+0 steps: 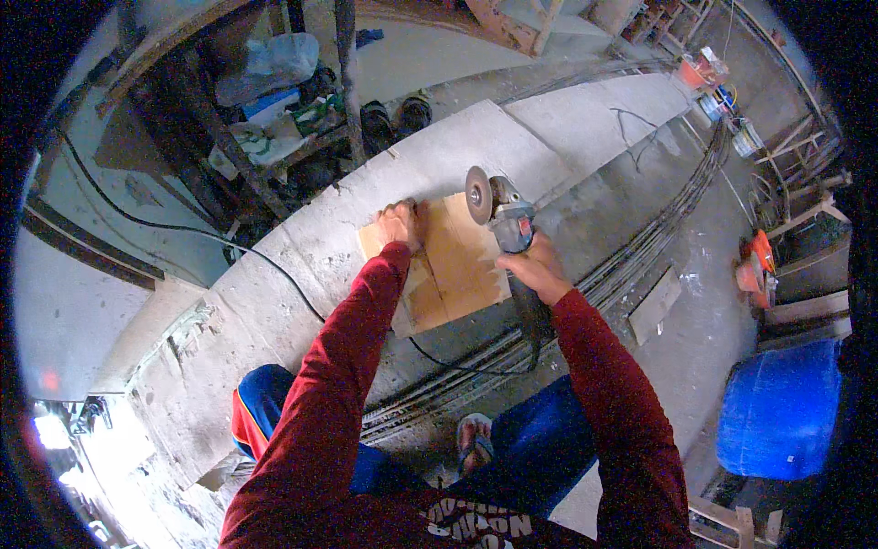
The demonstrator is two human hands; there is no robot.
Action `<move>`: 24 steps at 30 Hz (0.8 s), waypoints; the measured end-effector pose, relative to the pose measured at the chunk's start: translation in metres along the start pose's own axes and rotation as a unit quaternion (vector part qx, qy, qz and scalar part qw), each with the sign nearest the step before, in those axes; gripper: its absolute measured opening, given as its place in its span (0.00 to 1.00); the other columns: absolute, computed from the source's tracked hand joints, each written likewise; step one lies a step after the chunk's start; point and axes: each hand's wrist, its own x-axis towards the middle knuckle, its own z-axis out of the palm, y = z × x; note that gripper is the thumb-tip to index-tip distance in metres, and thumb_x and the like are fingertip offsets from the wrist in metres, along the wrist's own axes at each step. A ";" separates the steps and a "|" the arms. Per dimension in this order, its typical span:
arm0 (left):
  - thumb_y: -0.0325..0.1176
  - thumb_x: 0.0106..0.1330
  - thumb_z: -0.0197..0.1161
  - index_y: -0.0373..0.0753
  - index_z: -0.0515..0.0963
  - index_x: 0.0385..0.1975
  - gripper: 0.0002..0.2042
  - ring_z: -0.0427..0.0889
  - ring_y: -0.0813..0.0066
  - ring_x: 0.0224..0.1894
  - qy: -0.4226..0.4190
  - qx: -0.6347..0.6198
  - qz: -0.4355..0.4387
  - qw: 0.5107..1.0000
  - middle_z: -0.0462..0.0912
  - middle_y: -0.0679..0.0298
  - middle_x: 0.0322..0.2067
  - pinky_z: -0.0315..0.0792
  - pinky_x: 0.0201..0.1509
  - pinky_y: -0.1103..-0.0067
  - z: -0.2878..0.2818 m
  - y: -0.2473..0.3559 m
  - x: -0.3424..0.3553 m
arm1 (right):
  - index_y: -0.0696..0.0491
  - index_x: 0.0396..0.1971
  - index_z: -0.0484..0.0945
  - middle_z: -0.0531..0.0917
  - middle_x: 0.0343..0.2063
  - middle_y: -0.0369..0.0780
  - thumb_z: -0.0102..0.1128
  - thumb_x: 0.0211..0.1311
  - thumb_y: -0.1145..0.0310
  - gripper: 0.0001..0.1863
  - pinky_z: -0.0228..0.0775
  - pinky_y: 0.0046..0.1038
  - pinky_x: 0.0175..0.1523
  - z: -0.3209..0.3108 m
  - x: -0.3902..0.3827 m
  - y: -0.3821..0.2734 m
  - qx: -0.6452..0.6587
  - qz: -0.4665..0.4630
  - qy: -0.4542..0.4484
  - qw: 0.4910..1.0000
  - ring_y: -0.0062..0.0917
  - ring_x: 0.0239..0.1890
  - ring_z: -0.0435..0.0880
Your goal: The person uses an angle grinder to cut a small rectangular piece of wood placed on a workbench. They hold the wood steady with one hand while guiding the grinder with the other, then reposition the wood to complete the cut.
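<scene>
A tan square tile [450, 265] lies on the long pale concrete ledge [315, 240], with a darker line across its face. My left hand [401, 226] presses on the tile's far left part, its fingers curled at the edge. My right hand [540, 267] is wrapped round the body of an angle grinder [514, 229]. The grinder's round disc [478, 195] stands near the tile's far right corner; whether it touches the tile I cannot tell. A black power cord [457, 370] runs from the grinder under my left arm and across the ledge.
Long metal rods [645, 233] lie on the floor along the ledge. At the right are a blue barrel [779, 412], a loose flat board [655, 305] and an orange bucket [755, 270]. Shoes [413, 113] and a cluttered wooden rack [274, 137] stand beyond the ledge.
</scene>
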 end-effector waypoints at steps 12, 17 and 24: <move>0.47 0.70 0.47 0.43 0.82 0.38 0.18 0.80 0.56 0.48 0.020 0.033 0.087 0.995 0.84 0.55 0.40 0.66 0.56 0.62 0.018 -0.001 0.002 | 0.57 0.29 0.80 0.83 0.27 0.41 0.70 0.36 0.64 0.18 0.73 0.32 0.39 0.017 0.014 -0.003 -0.061 -0.010 0.065 0.996 0.31 0.32 0.83; 0.44 0.68 0.50 0.45 0.83 0.39 0.15 0.81 0.55 0.47 0.014 0.031 0.082 0.996 0.85 0.55 0.38 0.66 0.57 0.64 0.011 0.004 -0.001 | 0.56 0.25 0.79 0.83 0.25 0.40 0.70 0.35 0.64 0.16 0.73 0.32 0.38 0.027 0.026 0.001 -0.012 -0.015 0.037 0.999 0.31 0.30 0.82; 0.43 0.64 0.55 0.45 0.83 0.40 0.14 0.81 0.56 0.48 -0.012 0.047 0.087 0.995 0.85 0.55 0.40 0.66 0.59 0.62 0.003 0.004 -0.003 | 0.55 0.25 0.79 0.82 0.22 0.38 0.70 0.35 0.65 0.15 0.73 0.32 0.36 0.038 0.034 0.002 0.003 0.007 0.034 0.999 0.28 0.27 0.81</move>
